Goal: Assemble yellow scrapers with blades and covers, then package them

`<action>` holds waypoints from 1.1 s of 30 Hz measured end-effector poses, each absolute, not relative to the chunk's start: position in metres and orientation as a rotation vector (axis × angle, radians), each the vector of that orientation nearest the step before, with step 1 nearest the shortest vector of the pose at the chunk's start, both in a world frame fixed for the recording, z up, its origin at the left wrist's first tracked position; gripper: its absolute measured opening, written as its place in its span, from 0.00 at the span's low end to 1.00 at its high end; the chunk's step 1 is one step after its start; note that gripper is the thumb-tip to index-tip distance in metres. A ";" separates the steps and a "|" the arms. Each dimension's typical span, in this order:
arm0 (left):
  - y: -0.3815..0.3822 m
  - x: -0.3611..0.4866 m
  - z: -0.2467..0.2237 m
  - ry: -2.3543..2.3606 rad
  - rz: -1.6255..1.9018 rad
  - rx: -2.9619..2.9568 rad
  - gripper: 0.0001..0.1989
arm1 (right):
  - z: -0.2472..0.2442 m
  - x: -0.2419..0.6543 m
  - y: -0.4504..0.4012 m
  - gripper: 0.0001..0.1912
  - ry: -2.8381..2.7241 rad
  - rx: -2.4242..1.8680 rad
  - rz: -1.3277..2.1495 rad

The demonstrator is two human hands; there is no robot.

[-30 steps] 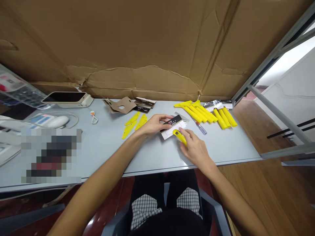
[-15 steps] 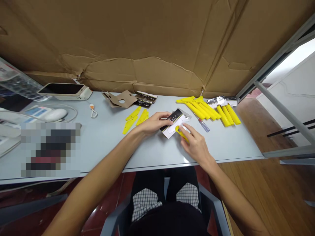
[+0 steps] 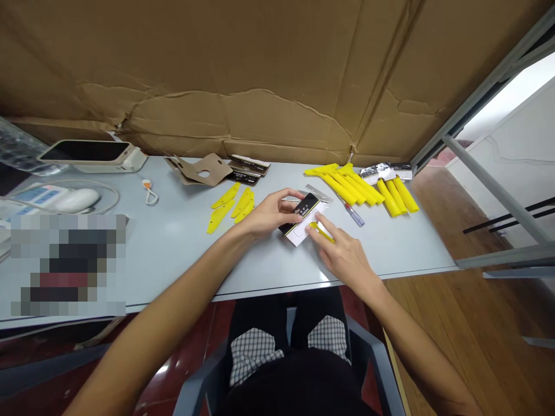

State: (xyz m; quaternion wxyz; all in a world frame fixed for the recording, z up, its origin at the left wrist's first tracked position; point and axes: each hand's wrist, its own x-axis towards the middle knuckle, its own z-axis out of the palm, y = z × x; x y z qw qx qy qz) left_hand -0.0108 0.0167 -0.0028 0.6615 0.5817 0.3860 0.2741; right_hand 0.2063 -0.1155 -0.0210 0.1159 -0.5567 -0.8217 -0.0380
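A small black and white printed card packet (image 3: 302,226) is gripped at its left side by my left hand (image 3: 275,212). My right hand (image 3: 343,249) is closed around a short yellow plastic handle piece (image 3: 323,232), one end of which lies against the packet's white lower right part. Fingertips of the right hand also touch the packet's edge. Thin metal blades (image 3: 318,193) lie just behind the packet. To their right is a screwdriver with a clear handle (image 3: 354,215).
Flat yellow plastic pieces (image 3: 221,211) lie left of my hands. Behind them are folded brown cardboard (image 3: 203,170) and black cards (image 3: 249,169). Several yellow handles (image 3: 353,188) and packed yellow handles (image 3: 398,196) sit at the back right. A phone (image 3: 87,151) rests at the far left.
My right hand has shifted its fingers over the yellow handle piece, which now shows less and lies closer against the packet. The view has moved slightly; the left hand keeps its grip.
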 end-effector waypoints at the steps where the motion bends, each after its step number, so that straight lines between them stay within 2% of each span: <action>1: 0.014 -0.009 -0.004 0.886 0.637 1.349 0.30 | -0.019 0.206 -0.117 0.33 -2.465 -1.661 -0.123; 10: -0.001 0.012 -0.015 0.823 0.698 1.351 0.30 | -0.018 0.213 -0.132 0.33 -2.585 -1.728 -0.242; 20: -0.001 0.007 -0.010 0.926 0.790 1.674 0.16 | -0.011 0.245 -0.161 0.31 -2.660 -1.833 -0.250; 27: -0.004 0.003 -0.002 0.921 0.781 1.824 0.09 | -0.008 0.317 -0.212 0.29 -2.559 -1.983 -0.069; 33: -0.005 0.004 -0.007 0.863 0.788 1.927 0.10 | -0.010 0.390 -0.224 0.30 -2.268 -2.247 -0.208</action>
